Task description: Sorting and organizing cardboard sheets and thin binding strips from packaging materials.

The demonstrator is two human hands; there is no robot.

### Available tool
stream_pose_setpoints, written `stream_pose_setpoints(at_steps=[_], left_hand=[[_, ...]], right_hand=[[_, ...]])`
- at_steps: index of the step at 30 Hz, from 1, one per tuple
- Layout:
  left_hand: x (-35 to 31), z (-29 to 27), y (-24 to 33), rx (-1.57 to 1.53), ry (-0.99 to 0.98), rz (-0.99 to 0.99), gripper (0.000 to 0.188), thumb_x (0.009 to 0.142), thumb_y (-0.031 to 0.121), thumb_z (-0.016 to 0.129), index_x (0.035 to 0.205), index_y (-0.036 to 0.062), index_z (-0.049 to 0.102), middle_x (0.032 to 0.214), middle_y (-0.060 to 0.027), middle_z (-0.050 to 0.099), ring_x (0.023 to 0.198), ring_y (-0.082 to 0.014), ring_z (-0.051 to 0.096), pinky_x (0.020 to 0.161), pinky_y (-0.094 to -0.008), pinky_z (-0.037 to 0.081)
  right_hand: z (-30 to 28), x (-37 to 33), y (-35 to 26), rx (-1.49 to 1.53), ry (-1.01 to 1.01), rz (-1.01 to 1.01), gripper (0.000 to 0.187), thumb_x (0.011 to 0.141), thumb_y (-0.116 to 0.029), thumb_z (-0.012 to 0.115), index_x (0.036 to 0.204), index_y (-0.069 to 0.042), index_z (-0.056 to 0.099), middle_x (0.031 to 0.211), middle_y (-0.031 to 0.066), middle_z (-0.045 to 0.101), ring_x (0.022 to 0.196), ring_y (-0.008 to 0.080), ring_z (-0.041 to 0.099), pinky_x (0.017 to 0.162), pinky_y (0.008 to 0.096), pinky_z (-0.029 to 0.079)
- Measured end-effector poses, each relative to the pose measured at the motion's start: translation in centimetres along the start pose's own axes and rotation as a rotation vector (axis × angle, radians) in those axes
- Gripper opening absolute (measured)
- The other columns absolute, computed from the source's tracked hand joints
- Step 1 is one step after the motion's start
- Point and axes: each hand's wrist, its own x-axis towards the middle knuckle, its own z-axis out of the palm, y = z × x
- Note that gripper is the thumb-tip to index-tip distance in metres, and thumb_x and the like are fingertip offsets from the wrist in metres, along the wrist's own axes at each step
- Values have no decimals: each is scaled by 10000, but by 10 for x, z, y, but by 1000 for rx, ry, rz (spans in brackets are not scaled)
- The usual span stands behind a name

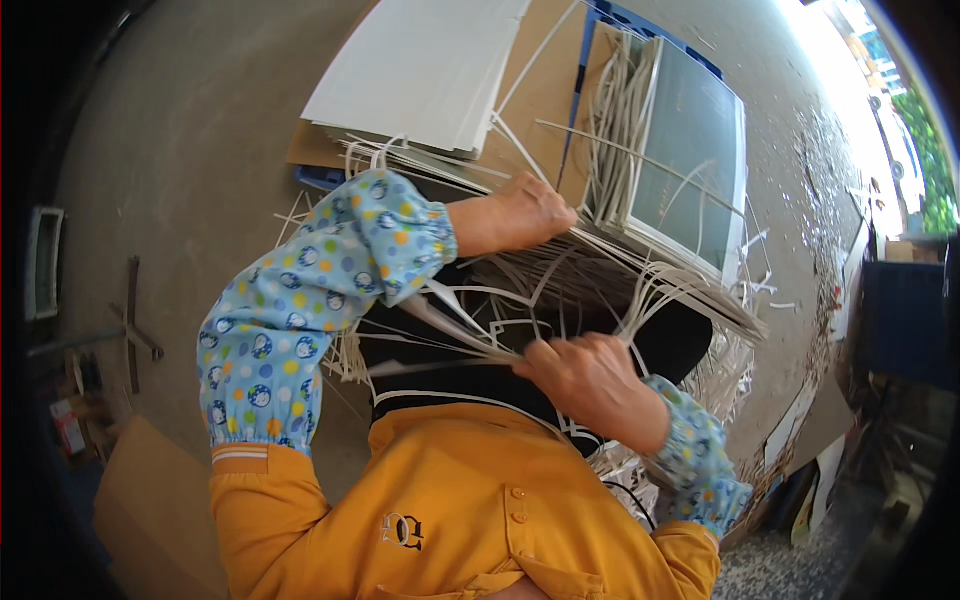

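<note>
My right hand is closed in front of my lap round a bundle of thin white strips. The strips fan out to the left of that fist, and some are smeared by motion. Farther off, my left hand is curled into a fist at the near edge of the stacks. Its fingertips are hidden, so what it grips, if anything, cannot be made out. Just right of it stands a stack of grey-green sheets with many strips along its left side. More loose strips droop from the stack's near edge over my dark-clothed legs.
A pile of large white sheets lies on brown cardboard at the far left, above a blue pallet. White scraps litter the floor on the right. A cardboard piece stands at the lower left, and a dark blue box at the right.
</note>
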Motion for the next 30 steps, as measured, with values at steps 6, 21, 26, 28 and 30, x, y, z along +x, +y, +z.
stream_pose_setpoints(at_steps=[6, 21, 26, 28, 30], left_hand=[[5, -19, -11, -4, -38, -59, 79, 727, 86, 510, 781, 74, 567, 756, -119, 629, 761, -286, 630, 619, -391, 497], [27, -25, 1, -76, 87, -81, 44, 686, 50, 547, 716, 83, 541, 670, -101, 602, 681, -300, 609, 584, -399, 474], [24, -25, -2, -73, 96, -69, 35, 693, 55, 537, 706, 75, 511, 672, -92, 601, 666, -300, 603, 572, -410, 464], [24, -27, -2, -20, 42, -104, 100, 745, 133, 568, 758, 62, 499, 706, -104, 598, 696, -296, 599, 592, -405, 463], [24, -27, -2, -19, 31, -114, 106, 748, 139, 572, 760, 62, 500, 708, -107, 598, 702, -297, 599, 602, -403, 464]], right_hand=[[-80, -51, -32, 10, -47, 89, 256, 805, -250, 577, 672, -78, 444, 486, 28, 440, 422, 188, 510, 390, 305, 373], [-29, -108, 101, -291, -332, 376, 205, 664, -226, 667, 732, -73, 549, 640, 84, 593, 755, 248, 592, 857, 412, 372], [-22, -103, 129, -651, -120, 107, 99, 705, -191, 557, 659, -104, 562, 622, 72, 592, 791, 215, 574, 1025, 408, 219], [-36, -103, 137, -721, -300, 308, 138, 762, -207, 499, 687, -123, 577, 609, 59, 599, 714, 213, 601, 999, 375, 234], [-53, -117, 151, -729, -479, 646, 163, 818, -217, 463, 763, -121, 582, 631, 40, 623, 603, 198, 611, 791, 355, 383]])
